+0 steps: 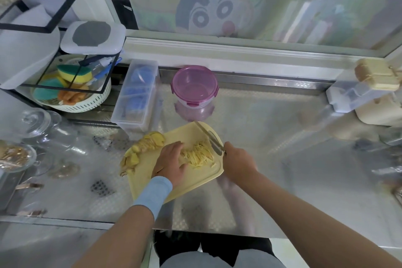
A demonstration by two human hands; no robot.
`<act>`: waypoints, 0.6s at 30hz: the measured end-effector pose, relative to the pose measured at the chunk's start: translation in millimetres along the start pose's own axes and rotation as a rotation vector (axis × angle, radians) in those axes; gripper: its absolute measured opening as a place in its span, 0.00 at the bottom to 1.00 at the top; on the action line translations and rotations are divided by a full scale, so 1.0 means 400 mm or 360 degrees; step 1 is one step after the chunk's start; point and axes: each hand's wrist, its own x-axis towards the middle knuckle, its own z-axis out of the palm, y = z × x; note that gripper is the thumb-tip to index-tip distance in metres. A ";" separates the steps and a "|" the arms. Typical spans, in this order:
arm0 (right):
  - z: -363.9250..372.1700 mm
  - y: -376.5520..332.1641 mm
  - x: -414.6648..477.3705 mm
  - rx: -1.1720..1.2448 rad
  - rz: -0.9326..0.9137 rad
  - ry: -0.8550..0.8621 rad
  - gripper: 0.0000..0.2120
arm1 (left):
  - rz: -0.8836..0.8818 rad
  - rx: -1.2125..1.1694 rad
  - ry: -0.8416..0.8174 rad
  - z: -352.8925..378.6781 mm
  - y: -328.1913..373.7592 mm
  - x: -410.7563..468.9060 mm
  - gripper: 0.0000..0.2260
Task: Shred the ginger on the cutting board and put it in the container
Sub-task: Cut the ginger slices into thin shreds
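Note:
A pale yellow cutting board (pixel 150 178) lies on the steel counter. A pile of ginger shreds (pixel 199 153) sits on its right half. Whole ginger pieces (pixel 150 140) lie at its left edge. My left hand (pixel 170 162) rests flat on the board, its fingers touching the left side of the shreds. My right hand (pixel 238 164) grips the handle of a knife (pixel 208 136), whose blade points away over the board's far right corner. A round container with a pink rim (pixel 194 86) stands behind the board, open on top.
A clear plastic box (pixel 137 95) stands left of the pink container. A white basket of sponges (pixel 71 91) sits under a black wire rack at the left. Glass jars (pixel 41 128) crowd the left counter. Cream and clear boxes (pixel 374 93) are stacked at the right.

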 end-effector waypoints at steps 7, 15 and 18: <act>-0.031 -0.015 0.038 0.0052 -0.0118 0.0127 0.15 | -0.0022 0.0347 -0.0376 -0.012 -0.005 0.008 0.39; -0.055 0.017 0.085 -0.0152 -0.0392 0.0231 0.10 | 0.0177 0.0402 -0.0592 -0.030 -0.029 -0.001 0.42; -0.016 0.048 0.084 -0.0210 -0.0471 0.0152 0.11 | 0.0169 0.0398 -0.0612 -0.029 -0.020 -0.010 0.43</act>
